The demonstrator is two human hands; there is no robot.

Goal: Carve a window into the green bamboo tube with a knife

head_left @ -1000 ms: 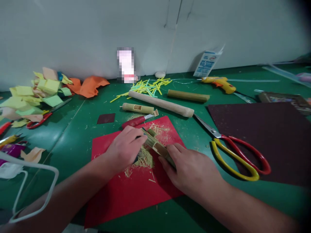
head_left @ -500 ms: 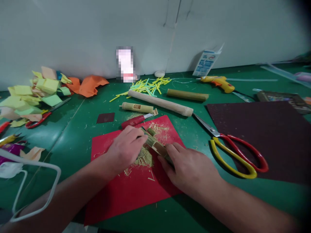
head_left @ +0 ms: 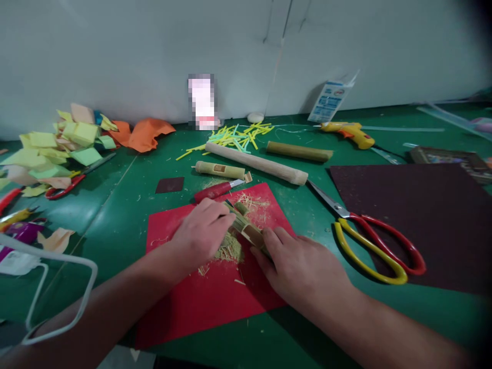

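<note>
A short bamboo tube (head_left: 251, 233) with a rectangular notch cut in its side slants between my hands. My left hand (head_left: 203, 228) is closed at its far end, where a small dark edge shows beside the fingers; I cannot make out what that is. Around the near end my right hand (head_left: 303, 261) is wrapped. Below lies a red sheet (head_left: 184, 312) with a heap of bamboo shavings (head_left: 229, 248) under the tube. A small bamboo offcut (head_left: 241, 207) rests just behind it. Beyond my left hand is a red-handled knife (head_left: 213, 192), its blade pointing right.
Behind lie another notched bamboo tube (head_left: 225, 169), a pale wooden stick (head_left: 257, 163) and a split bamboo piece (head_left: 300, 151). Large scissors (head_left: 342, 211) and a dark sheet (head_left: 426, 220) are right, a yellow glue gun (head_left: 348, 132) behind. Folded papers (head_left: 49, 148) pile up left.
The whole view has shifted slightly, with things on the table appearing a little farther right. Both hands keep nearly the same hold on the bamboo tube.
</note>
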